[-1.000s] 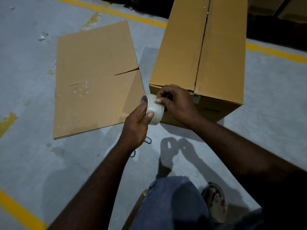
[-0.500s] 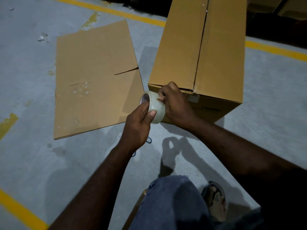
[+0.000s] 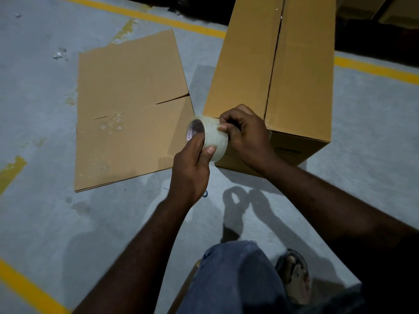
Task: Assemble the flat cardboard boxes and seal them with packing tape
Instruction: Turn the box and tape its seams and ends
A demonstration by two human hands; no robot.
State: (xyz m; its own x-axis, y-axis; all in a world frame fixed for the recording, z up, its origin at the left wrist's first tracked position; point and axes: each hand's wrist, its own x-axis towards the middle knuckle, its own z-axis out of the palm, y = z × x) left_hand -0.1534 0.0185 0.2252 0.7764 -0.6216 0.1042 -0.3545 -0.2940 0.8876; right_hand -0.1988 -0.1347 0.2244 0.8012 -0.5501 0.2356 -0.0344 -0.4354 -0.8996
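Observation:
A roll of clear packing tape (image 3: 214, 137) is held in front of the near end of an assembled cardboard box (image 3: 294, 71). My left hand (image 3: 192, 171) grips the roll from below, thumb on its outer face. My right hand (image 3: 246, 134) has curled fingers on the roll's upper right side, thumb and fingertip picking at the tape surface. The box's top flaps meet in a seam with no visible tape along it. A flat, folded cardboard box (image 3: 129, 109) lies on the floor to the left.
The grey concrete floor (image 3: 56, 223) carries yellow painted lines. My knee in blue jeans (image 3: 238, 279) and a sandalled foot (image 3: 294, 275) are at the bottom. A small blue object (image 3: 205, 193) lies on the floor, partly hidden under my left wrist. Dark boxes stand at the back right.
Both hands and the roll have barely shifted. My right fingers have moved along the roll's surface, from its right edge onto its upper face.

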